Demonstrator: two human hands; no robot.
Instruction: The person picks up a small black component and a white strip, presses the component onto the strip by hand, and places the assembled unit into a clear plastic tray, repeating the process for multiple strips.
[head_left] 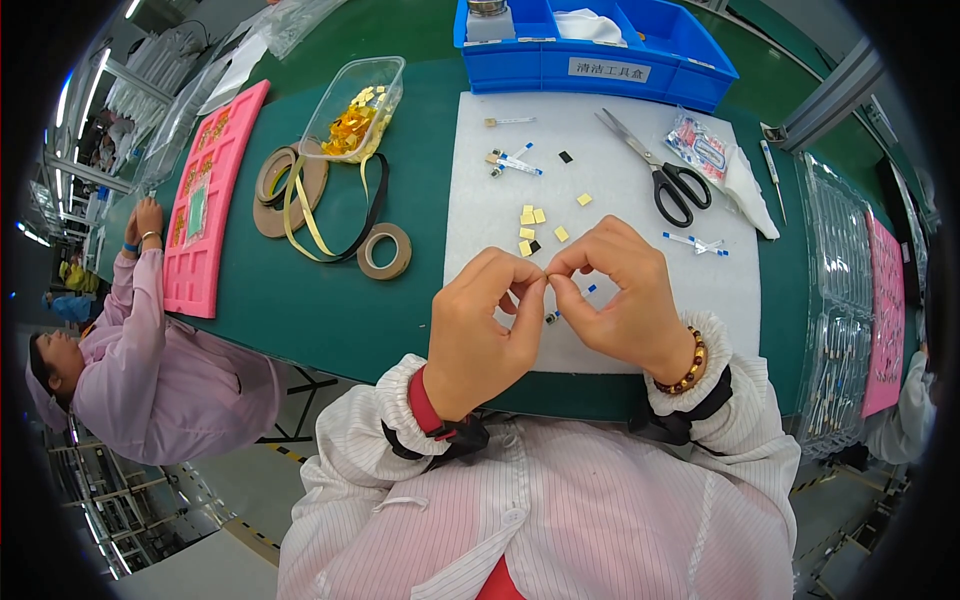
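Over in the head view, both hands meet above the near half of the white mat (480, 220) on the green worktop (420, 170). The left hand (490, 315) pinches thumb against forefinger, and the right hand (622, 300) does likewise, their fingertips close together — I cannot tell what, if anything, is gripped there, as it is too small. Below them, at the mat's near part, a small blue-ended strip (591, 289) is mostly hidden by the right hand.

Just past the fingers, near the mat's middle, lie several yellow squares (528, 218) and a black square (534, 246). More white-and-blue strips (522, 165) rest on the mat's far left part, and crossed strips (697, 243) on its right side. Black-handled scissors (640, 148) lie on the mat's far right, beside a clear packet (700, 145).

Beyond the mat's far edge stands a blue bin (520, 70). Left of the mat are a tape roll (384, 270), a clear tub (393, 75) of yellow pieces and — farther out — a pink tray (190, 290).
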